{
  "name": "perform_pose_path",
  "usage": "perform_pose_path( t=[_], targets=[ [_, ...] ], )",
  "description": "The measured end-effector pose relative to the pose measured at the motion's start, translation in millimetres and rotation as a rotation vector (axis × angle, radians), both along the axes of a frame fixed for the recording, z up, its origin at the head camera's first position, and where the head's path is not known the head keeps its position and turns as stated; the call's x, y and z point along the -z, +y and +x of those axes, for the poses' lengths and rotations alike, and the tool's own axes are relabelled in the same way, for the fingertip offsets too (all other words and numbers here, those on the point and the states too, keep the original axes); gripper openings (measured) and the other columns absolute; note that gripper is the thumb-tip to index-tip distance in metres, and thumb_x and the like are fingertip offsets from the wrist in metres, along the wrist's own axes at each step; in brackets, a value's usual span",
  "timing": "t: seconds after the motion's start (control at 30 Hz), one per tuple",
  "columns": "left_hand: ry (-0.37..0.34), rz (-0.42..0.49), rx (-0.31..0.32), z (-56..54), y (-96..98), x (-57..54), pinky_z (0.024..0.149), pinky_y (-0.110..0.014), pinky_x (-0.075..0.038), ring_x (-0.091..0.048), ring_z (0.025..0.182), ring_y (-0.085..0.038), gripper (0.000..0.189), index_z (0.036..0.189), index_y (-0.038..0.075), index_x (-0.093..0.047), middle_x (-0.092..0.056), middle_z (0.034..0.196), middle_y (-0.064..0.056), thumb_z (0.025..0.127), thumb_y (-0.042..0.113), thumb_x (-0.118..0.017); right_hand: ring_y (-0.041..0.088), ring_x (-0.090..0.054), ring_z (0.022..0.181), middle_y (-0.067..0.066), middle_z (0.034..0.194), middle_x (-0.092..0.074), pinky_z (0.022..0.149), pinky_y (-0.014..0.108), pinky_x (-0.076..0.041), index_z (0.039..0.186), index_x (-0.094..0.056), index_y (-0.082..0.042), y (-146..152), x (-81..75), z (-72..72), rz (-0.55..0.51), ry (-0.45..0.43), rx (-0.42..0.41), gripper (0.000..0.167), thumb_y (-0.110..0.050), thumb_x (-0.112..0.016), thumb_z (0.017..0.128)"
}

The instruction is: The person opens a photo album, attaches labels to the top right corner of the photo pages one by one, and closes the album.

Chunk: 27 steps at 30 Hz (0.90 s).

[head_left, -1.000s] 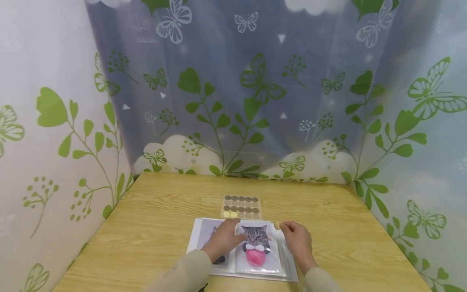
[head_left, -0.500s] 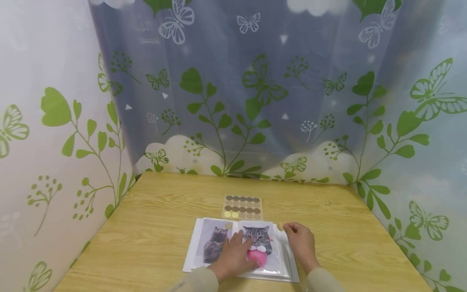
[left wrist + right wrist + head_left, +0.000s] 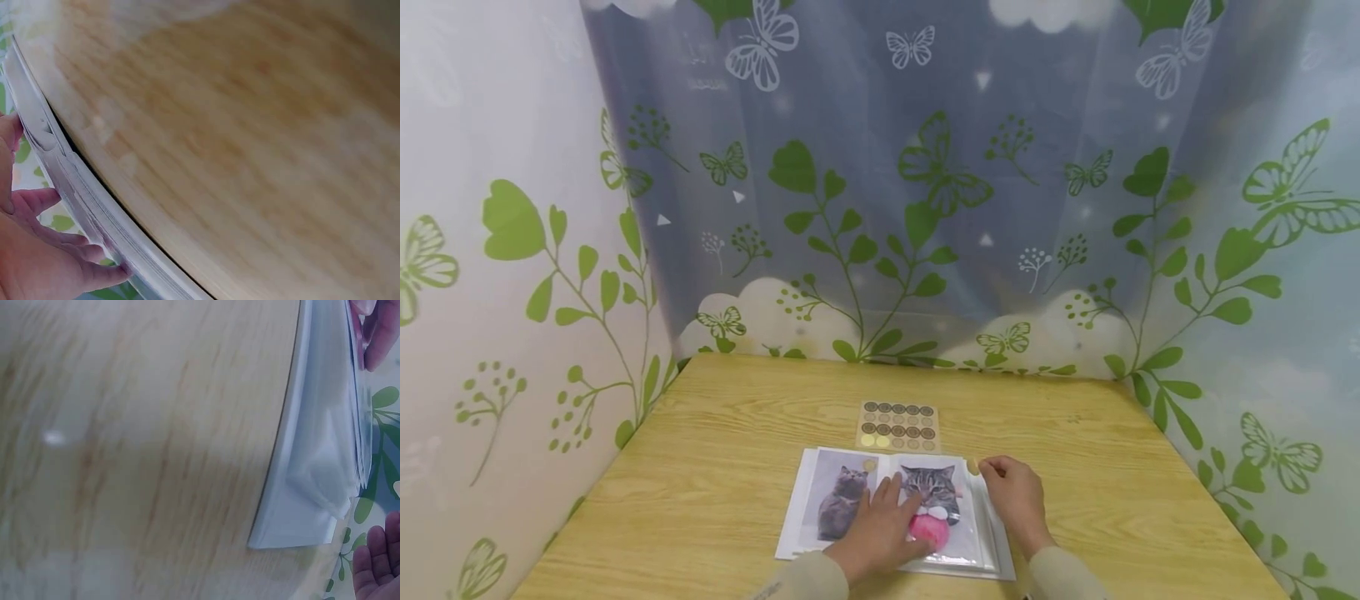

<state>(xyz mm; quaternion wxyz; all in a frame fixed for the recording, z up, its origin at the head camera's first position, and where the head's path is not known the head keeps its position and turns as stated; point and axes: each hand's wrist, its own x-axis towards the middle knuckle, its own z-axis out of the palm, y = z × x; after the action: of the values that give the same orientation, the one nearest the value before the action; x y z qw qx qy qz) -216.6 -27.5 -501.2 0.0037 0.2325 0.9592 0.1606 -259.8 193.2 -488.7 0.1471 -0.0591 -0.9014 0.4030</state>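
Observation:
An album of clear-sleeved pages (image 3: 793,517) lies spread on the table, with a cat photo (image 3: 838,504) on the left page and another cat photo (image 3: 928,483) on the right page. My left hand (image 3: 880,529) rests on the right page, fingers spread over the photo's lower part. In the left wrist view its fingertips (image 3: 103,275) touch the page. Between thumb and fingers, my right hand (image 3: 1017,498) pinches a small round gold sticker (image 3: 973,467) by the album's upper right corner. A similar round sticker (image 3: 869,465) sits at the top of the left photo.
Behind the album lies a sticker sheet (image 3: 897,421) with rows of dark and pale circles and two bright yellow ones. Printed curtains (image 3: 887,250) border the wooden table (image 3: 737,417) at the back and both sides.
My left hand has come down and right from the album's middle onto the right page, uncovering the left photo and its sticker. The right hand stays near the corner, pinching the gold sticker.

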Motion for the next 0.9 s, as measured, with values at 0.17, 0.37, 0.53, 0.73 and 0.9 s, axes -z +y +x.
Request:
perform_pose_path(
  t=[0.17,0.37,0.53,0.73,0.9],
  targets=[
    [0.041,-0.041,0.022,-0.6,0.1,1.8,0.111,-0.066,-0.026,-0.035,0.139,-0.043,0.077,0.149,0.014,-0.046,-0.036,0.153,-0.025,0.088,0.059,-0.062,0.022,-0.064,0.079,0.009,0.087,-0.072,0.07,0.038,-0.051,0.093,-0.075,-0.002,0.5,2.6,-2.1,0.025,0.015,0.002,0.017,-0.016,-0.065,0.094],
    [0.032,-0.075,0.017,-0.5,0.6,2.0,0.109,-0.063,-0.031,-0.035,0.14,-0.04,0.078,0.151,0.017,-0.043,-0.035,0.154,-0.022,0.089,0.064,-0.058,0.021,-0.063,0.079,0.008,0.087,-0.072,0.069,0.037,-0.052,0.093,-0.075,-0.002,0.4,3.3,-3.9,0.026,0.007,-0.012,0.017,-0.016,-0.065,0.094],
    [0.035,-0.116,0.019,-1.1,0.1,3.9,0.11,-0.061,-0.032,-0.035,0.14,-0.039,0.081,0.152,0.02,-0.04,-0.034,0.155,-0.021,0.089,0.067,-0.054,0.022,-0.064,0.08,0.008,0.088,-0.072,0.071,0.04,-0.053,0.094,-0.075,-0.003,0.1,3.2,-5.8,0.062,-0.001,-0.029,0.017,-0.016,-0.065,0.095],
    [0.039,-0.151,0.023,-2.0,0.2,2.9,0.109,-0.06,-0.034,-0.036,0.14,-0.037,0.081,0.152,0.021,-0.041,-0.035,0.155,-0.02,0.088,0.068,-0.055,0.018,-0.061,0.075,0.004,0.086,-0.071,0.07,0.039,-0.053,0.095,-0.075,-0.005,-1.3,1.9,-10.2,0.145,0.04,-0.082,0.014,-0.016,-0.066,0.094],
    [0.032,-0.169,0.02,-3.4,1.2,2.0,0.109,-0.059,-0.034,-0.037,0.14,-0.036,0.083,0.153,0.022,-0.041,-0.035,0.155,-0.018,0.087,0.069,-0.055,0.015,-0.061,0.072,0.002,0.084,-0.071,0.07,0.041,-0.053,0.093,-0.075,-0.006,-4.8,0.2,-16.3,0.236,0.08,-0.144,0.012,-0.015,-0.066,0.094]
  ],
)
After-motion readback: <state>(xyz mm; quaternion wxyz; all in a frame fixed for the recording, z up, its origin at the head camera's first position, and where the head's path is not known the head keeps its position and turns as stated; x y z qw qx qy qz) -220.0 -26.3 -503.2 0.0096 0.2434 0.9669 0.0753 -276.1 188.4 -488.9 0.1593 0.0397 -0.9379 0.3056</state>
